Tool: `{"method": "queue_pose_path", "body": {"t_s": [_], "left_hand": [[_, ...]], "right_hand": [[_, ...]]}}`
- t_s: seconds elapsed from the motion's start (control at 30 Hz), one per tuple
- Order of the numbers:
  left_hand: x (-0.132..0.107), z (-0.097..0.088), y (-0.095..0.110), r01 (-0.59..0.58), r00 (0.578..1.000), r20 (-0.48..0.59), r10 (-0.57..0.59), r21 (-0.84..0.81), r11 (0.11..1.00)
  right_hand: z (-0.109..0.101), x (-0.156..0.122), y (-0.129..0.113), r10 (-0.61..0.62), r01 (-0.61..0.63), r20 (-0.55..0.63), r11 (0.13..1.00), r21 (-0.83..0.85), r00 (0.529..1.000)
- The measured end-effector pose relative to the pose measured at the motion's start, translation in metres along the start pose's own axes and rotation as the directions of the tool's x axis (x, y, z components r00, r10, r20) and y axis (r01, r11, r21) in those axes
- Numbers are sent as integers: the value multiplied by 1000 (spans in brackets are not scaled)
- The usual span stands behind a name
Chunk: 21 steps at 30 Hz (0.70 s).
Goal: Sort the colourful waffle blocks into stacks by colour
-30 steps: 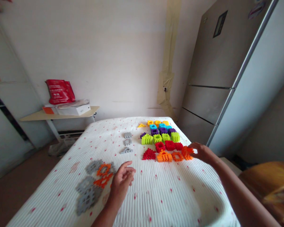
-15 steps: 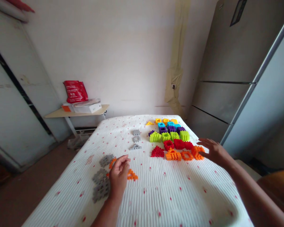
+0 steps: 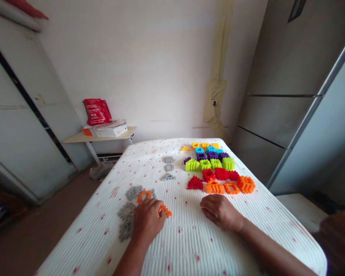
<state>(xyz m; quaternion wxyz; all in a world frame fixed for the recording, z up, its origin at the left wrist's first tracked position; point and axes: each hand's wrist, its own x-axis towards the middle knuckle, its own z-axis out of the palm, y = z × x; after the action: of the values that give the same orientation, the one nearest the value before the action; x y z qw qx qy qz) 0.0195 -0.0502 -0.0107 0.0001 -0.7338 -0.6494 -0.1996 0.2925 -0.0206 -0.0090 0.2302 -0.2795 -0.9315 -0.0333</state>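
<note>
A: Hands?

B: Left hand: fingers curled downward, thumb against an orange piece; can't say whether it is gripped. Right hand: loosely curled, palm down and hidden, contents undeterminable.

A: Surface?

B: White ribbed cover, red-spotted. Grey pieces beside left hand; coloured blocks in rows beyond right hand, orange nearest.

A: Room?

B: Pale wall behind, red bag far left, grey refrigerator right.

Matt, notched orange plastic blocks rest on ribbed, red-flecked white cloth, a smooth, metallic grey refrigerator at two o'clock.
</note>
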Motion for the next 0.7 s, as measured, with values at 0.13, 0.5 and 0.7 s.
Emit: {"method": "queue_pose_path", "body": {"t_s": [0.13,0.5,0.7], "left_hand": [[-4,4,6,-8,999,51,3,104,995],[0,23,-11,-13,998,-62,6,-117,993],[0,30,-5,61,994,-50,-101,-510,858]], "right_hand": [[13,0,-6,-37,40,81,999,-28,996],[21,0,-3,-27,28,55,999,-29,998],[18,1,-5,-31,31,18,999,-10,999]]}}
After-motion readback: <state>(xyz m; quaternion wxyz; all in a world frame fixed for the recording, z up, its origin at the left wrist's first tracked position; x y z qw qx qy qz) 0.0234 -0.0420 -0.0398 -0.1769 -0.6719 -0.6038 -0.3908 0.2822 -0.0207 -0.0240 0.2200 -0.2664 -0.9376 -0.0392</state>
